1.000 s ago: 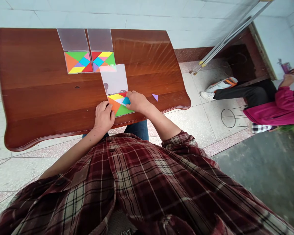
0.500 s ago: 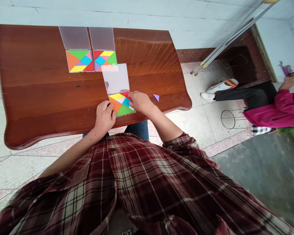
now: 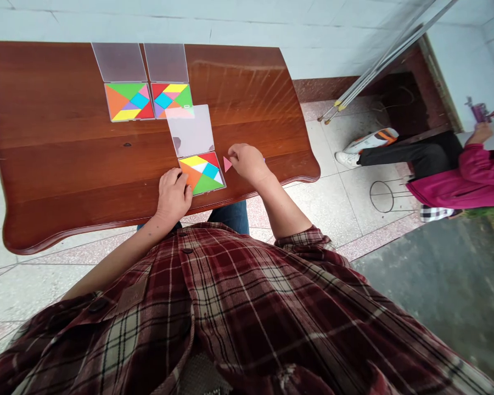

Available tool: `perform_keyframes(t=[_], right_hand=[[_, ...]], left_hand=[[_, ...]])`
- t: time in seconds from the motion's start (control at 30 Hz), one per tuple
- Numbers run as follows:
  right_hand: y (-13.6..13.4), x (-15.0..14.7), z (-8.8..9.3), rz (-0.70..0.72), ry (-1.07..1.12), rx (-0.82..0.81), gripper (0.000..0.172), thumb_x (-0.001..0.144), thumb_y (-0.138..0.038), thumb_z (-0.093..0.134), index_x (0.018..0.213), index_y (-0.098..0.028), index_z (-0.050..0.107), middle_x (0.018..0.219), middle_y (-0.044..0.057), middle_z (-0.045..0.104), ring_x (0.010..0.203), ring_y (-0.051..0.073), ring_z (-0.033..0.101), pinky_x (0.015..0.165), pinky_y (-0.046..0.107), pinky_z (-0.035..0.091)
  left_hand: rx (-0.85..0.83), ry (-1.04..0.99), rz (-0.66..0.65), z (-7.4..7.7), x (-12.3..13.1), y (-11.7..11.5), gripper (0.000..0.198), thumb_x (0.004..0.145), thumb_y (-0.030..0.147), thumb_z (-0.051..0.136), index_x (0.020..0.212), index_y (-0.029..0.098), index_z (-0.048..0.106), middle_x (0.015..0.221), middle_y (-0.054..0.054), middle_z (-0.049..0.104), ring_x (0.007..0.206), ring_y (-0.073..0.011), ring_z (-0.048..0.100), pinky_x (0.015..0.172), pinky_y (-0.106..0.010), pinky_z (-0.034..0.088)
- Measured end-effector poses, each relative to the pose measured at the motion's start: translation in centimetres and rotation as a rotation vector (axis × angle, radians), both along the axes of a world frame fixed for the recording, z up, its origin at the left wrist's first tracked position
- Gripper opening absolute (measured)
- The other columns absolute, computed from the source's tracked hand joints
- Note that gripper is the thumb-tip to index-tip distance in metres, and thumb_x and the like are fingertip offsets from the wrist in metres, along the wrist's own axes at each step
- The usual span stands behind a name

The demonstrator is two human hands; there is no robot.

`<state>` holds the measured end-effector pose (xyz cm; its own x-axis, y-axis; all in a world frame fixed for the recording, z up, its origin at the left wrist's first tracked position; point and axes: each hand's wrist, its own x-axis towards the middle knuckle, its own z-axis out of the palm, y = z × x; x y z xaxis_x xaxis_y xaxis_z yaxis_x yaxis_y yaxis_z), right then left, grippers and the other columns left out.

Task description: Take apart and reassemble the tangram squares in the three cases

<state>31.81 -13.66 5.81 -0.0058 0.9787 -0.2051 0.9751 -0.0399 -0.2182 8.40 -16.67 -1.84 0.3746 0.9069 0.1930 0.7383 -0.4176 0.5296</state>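
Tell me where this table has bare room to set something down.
Bare table lies left of the back tangrams and right of the clear lid, behind the right hand. Crowded: the front tangram, between the left hand and pink triangle.

The only camera rides on the person's head, facing forward and steeply down over their own plaid shirt point(image 3: 214, 312); it sits close above the left hand point(image 3: 173, 196) and right hand point(image 3: 249, 164) (so close that the shirt fills the lower half of the frame); the wooden table point(image 3: 45, 164) spans the upper part, with the tiled floor point(image 3: 313, 219), a wall point(image 3: 230, 22) and a seated person point(image 3: 448, 189) toward the edges.
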Motion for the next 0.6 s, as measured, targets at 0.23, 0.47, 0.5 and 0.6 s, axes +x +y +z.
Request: perform_keyframes(t=[0.23,0.47,0.5,0.6], right_hand=[[-0.3,-2.6,-1.1,0.289,0.091,-0.082,0.038,0.087,-0.015,0.051,0.123,-0.018,0.064,0.127,0.011,0.063,0.109,0.025,0.06,0.091,0.033,0.046],[0.1,-2.7,-1.5,0.309,0.085,-0.114,0.043,0.087,-0.015,0.051,0.128,-0.016,0.062,0.131,0.013,0.061,0.113,0.025,0.059,0.094,0.035,0.046],[0.1,-2.6,-1.5,0.303,0.089,-0.111,0.043,0.087,-0.015,0.051,0.129,-0.016,0.062,0.131,0.013,0.062,0.111,0.025,0.06,0.093,0.035,0.046],[0.1,-2.4,-1.5,0.289,0.102,-0.108,0.044,0.086,-0.014,0.049,0.129,-0.016,0.062,0.128,0.012,0.062,0.106,0.023,0.06,0.091,0.033,0.046]], left_hand=[[0.023,0.024,0.007,-0.1,0.0,0.0,0.032,0.087,0.026,0.046,0.113,0.016,0.063,0.127,-0.017,0.059,0.123,-0.0336,0.051,0.107,-0.052,0.04],[0.002,0.024,-0.002,0.0,0.1,0.0,0.033,0.088,0.026,0.045,0.113,0.014,0.063,0.128,-0.019,0.057,0.124,-0.0345,0.05,0.108,-0.053,0.039],[-0.003,0.02,-0.003,0.1,0.1,0.0,0.033,0.088,0.026,0.045,0.113,0.014,0.063,0.128,-0.019,0.057,0.124,-0.0349,0.05,0.108,-0.053,0.039],[-0.007,0.012,-0.006,0.2,0.1,0.0,0.033,0.088,0.026,0.045,0.113,0.015,0.063,0.127,-0.019,0.058,0.124,-0.0351,0.051,0.107,-0.054,0.04]])
